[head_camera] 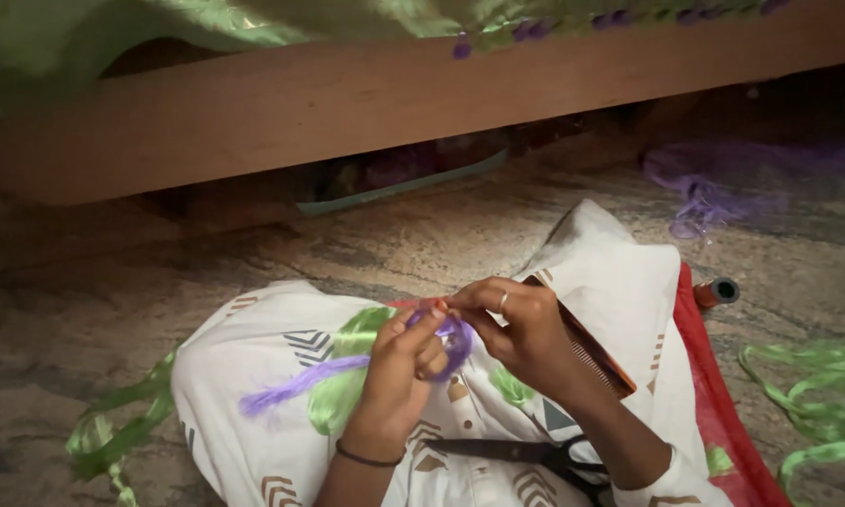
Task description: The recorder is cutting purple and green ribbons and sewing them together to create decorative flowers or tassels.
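Left hand (405, 361) and right hand (516, 324) both pinched shut on purple thread (296, 383), over white patterned cloth (253, 366), scissors (525, 453) in lap, comb (596, 355) beside right wrist

a room in a home, seen from the floor (422, 235), which is mottled stone. a low wooden bed frame (347, 103) runs across the top with green cloth (84, 38) draped over its edge (things are stowed in the dark gap underneath). loose green ribbon (816, 385) and a purple bundle of thread (713, 188) lie scattered about, as in home craftwork.
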